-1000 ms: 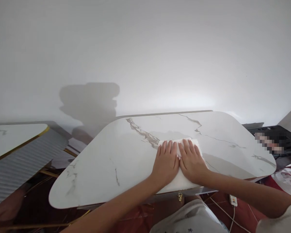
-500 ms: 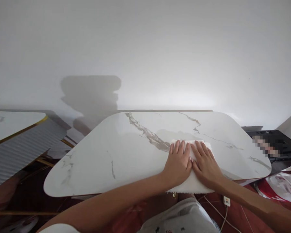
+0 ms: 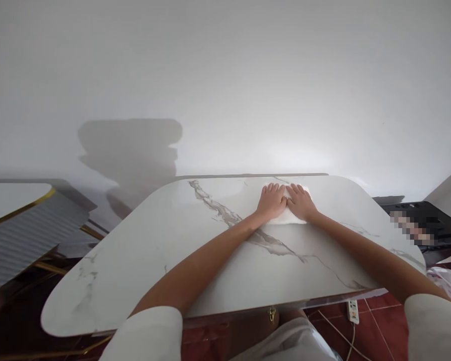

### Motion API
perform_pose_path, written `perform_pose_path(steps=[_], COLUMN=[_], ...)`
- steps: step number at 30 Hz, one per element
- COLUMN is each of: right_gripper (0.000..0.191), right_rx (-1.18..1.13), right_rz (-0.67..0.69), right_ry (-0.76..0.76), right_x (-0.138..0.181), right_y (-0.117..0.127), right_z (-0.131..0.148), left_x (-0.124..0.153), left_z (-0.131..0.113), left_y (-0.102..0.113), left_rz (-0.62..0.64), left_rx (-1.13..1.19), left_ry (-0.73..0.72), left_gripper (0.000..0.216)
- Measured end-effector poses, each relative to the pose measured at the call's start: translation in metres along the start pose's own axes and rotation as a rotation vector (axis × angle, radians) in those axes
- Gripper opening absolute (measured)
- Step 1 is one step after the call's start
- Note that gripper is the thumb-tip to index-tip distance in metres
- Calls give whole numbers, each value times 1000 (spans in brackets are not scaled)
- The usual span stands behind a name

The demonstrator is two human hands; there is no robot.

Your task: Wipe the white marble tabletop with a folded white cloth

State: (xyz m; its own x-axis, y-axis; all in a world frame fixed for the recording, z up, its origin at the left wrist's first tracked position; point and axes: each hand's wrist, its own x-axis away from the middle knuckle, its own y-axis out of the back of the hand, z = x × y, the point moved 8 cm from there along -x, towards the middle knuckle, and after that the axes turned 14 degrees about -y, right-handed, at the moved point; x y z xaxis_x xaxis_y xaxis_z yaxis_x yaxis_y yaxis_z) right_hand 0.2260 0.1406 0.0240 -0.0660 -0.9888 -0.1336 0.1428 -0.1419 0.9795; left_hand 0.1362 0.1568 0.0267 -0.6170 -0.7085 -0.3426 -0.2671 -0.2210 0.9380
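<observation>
A white cloth [image 3: 288, 217] lies spread near the far edge of a white marble-patterned tabletop [image 3: 135, 260]. My left hand [image 3: 271, 200] presses flat on the cloth's left part, fingers stretched toward the wall. Beside it, my right hand [image 3: 301, 202] rests flat on the right part, its fingers also extended. The two thumbs come together in the middle. Both arms reach forward across the table, and the hands cover much of the cloth.
A white wall [image 3: 248, 90] stands right behind the table. To the left is a second marble-topped piece [image 3: 15, 195] with gold trim and a ribbed grey side. A black case-like object [image 3: 436, 213] sits at the right. A power strip [image 3: 353, 311] with a cord lies on red floor tiles.
Both hands have pushed the cloth away from me, from the table's near edge to close by the far edge. My view has shifted slightly, and my arms are now stretched out further.
</observation>
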Motion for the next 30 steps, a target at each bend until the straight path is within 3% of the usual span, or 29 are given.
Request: perform_pose_path(steps=[7, 13, 25, 30], right_gripper=[55, 54, 54, 56], right_rx=[-56, -127, -112, -82], right_rz=[-31, -11, -21, -25], right_ry=[-2, 65, 59, 41], right_x=[-62, -100, -123, -117], right_y=[-9, -17, -18, -17], right_z=[9, 12, -33, -38], left_x=[-38, -54, -90, -91], left_z=[46, 67, 43, 37], left_y=[-10, -17, -29, -31], left_rz=[13, 23, 3, 17], left_rx=[17, -13, -39, -16], left_ry=[-8, 98, 85, 73], left_gripper=[45, 45, 42, 43])
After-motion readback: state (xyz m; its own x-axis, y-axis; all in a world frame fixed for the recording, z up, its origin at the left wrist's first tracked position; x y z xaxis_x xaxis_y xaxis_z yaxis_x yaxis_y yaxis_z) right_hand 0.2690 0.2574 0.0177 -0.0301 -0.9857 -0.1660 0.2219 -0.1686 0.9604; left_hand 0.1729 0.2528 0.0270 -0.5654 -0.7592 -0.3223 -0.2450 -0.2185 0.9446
